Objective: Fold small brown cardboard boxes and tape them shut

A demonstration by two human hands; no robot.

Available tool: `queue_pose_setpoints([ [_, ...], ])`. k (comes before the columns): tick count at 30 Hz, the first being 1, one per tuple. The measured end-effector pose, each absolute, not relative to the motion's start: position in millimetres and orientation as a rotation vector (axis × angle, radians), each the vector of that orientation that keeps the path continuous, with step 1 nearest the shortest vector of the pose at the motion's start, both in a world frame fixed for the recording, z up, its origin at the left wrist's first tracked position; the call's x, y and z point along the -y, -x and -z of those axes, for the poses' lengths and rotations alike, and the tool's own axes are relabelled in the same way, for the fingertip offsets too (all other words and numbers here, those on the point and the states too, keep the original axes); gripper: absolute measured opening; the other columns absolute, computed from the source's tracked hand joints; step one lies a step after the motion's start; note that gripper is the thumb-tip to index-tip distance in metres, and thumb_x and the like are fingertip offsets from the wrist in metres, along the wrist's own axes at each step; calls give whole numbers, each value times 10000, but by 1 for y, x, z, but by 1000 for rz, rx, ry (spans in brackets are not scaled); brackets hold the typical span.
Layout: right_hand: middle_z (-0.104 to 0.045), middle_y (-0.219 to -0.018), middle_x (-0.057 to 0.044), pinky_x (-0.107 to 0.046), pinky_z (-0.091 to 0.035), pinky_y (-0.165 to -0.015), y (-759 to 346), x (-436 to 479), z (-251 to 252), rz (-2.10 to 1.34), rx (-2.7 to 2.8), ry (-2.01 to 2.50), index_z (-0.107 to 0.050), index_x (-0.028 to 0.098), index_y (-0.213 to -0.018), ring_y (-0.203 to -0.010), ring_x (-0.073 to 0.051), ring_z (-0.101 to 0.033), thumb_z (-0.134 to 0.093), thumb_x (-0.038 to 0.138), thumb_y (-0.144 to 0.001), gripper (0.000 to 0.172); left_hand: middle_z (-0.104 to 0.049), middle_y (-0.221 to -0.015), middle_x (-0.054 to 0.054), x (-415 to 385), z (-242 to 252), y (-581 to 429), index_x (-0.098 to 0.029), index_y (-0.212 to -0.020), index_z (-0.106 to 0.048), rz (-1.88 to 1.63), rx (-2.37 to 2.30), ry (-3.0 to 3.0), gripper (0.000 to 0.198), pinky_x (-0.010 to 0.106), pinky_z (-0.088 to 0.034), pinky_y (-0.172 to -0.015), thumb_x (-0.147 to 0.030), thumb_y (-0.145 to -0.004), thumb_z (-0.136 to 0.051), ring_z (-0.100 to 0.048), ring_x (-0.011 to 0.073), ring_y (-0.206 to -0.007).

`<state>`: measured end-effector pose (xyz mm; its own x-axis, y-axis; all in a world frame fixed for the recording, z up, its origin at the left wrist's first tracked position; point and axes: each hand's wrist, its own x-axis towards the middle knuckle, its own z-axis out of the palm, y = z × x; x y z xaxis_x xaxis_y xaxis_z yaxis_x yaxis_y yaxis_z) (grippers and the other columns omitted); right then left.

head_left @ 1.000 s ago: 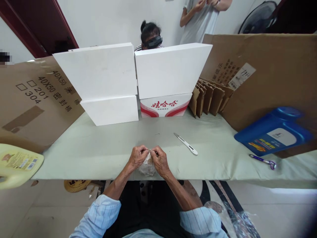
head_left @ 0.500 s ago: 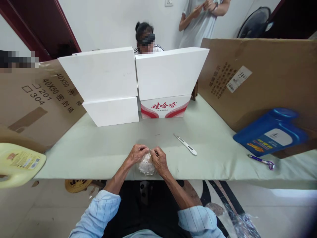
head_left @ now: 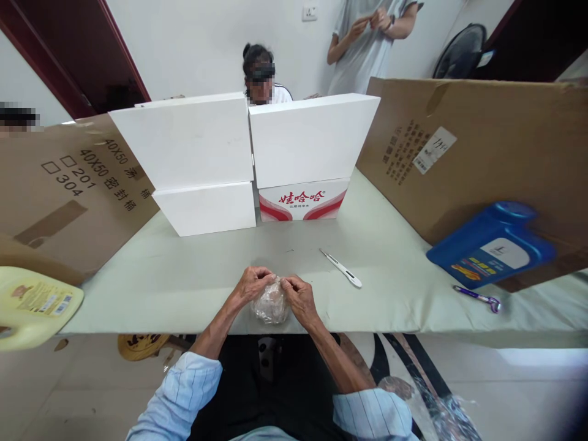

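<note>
A crumpled clear plastic bag (head_left: 271, 306) rests near the front edge of the cloth-covered table (head_left: 211, 263). My left hand (head_left: 253, 284) pinches its upper left edge between thumb and fingers. On the other side, my right hand (head_left: 299, 296) is closed on the upper right edge, its fingertips close to those of the left. What the bag contains, if anything, I cannot make out. To the right of my hands lies a white craft knife (head_left: 340, 268) with a thin pointed tip.
White boxes (head_left: 184, 141) are stacked across the table. Cardboard sheets (head_left: 482, 147) flank both sides. A blue bottle (head_left: 491, 245) and a purple pen-like tool (head_left: 478, 297) lie right, a yellow jug (head_left: 39, 306) left. One person (head_left: 261, 79) sits opposite; another (head_left: 362, 43) stands behind.
My fingertips have shifted slightly along the bag's top edge, and the bag looks a little more spread out. The whole view has moved slightly.
</note>
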<state>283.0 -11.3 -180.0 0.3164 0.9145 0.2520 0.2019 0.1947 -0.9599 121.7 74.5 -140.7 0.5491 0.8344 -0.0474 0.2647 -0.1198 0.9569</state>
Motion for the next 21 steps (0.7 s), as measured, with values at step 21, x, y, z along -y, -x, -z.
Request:
queue_pose_setpoints([
  [21,-731,-862,-59,-302,-514,-724,-289,10,195,-953,1092,1247,-778,185,-855,-784,-212,-638,-712,574,-849,395,-558,-605,-26,-78,157,-118,-132,-719,-714,-665,-989,-1629,328,232,-340,-551,-454,-783,-694,-464,111,-585],
])
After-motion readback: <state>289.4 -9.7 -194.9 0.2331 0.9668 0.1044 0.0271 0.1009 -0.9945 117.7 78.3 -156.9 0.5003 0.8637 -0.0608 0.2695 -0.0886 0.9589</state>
